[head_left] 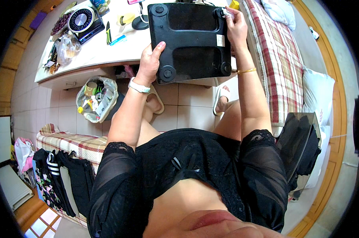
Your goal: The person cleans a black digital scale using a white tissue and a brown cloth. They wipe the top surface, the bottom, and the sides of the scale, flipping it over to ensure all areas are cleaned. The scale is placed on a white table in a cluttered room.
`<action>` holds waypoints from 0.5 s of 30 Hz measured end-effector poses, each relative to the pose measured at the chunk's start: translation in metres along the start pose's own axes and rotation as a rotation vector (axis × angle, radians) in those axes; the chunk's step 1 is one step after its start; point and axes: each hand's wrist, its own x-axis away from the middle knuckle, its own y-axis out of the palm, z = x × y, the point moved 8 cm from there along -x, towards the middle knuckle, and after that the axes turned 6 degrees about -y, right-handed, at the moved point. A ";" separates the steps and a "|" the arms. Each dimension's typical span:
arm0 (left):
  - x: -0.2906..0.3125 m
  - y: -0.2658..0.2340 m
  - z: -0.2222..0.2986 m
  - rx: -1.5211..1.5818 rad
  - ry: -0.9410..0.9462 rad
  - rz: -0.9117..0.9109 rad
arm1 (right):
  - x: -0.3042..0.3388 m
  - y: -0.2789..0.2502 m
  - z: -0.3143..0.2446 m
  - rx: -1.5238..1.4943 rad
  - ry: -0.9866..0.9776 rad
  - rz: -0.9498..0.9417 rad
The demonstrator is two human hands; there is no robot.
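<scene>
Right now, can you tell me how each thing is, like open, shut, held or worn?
Black bathroom scale: held, underside showing
Left hand: gripping the scale's left edge, thumb on its underside
Right hand: fingers closed on the white wipe, by a corner foot
White wipe: bunched up
Waste bin: open, lined, heaped with rubbish
Drawer: looks shut
Right slipper: worn
Gold bracelet: worn

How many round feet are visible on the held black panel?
4, near the corners of the black panel: far left foot, near left foot beside the left hand, near right foot, and far right foot, apparently partly covered by the white wipe in the right hand.
</scene>
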 end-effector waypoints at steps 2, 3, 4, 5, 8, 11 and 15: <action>-0.008 0.004 -0.003 0.024 -0.007 -0.032 | -0.012 -0.005 0.031 -0.152 0.111 -0.049; -0.010 0.000 -0.005 0.006 -0.012 -0.032 | -0.014 -0.008 0.032 -0.119 0.143 -0.038; -0.009 -0.004 -0.005 -0.016 -0.016 -0.027 | -0.019 -0.010 0.023 -0.092 0.175 -0.028; -0.008 -0.004 -0.003 -0.019 0.002 -0.022 | -0.023 -0.020 0.002 0.053 0.075 0.002; -0.006 -0.019 -0.003 -0.141 0.041 -0.002 | -0.018 -0.011 -0.095 0.000 -0.260 -0.060; -0.015 -0.026 -0.007 -0.079 0.064 0.029 | 0.020 0.005 -0.097 0.117 -0.527 -0.263; -0.018 -0.021 -0.017 0.076 0.039 0.045 | 0.069 0.025 -0.083 0.145 -0.344 -0.244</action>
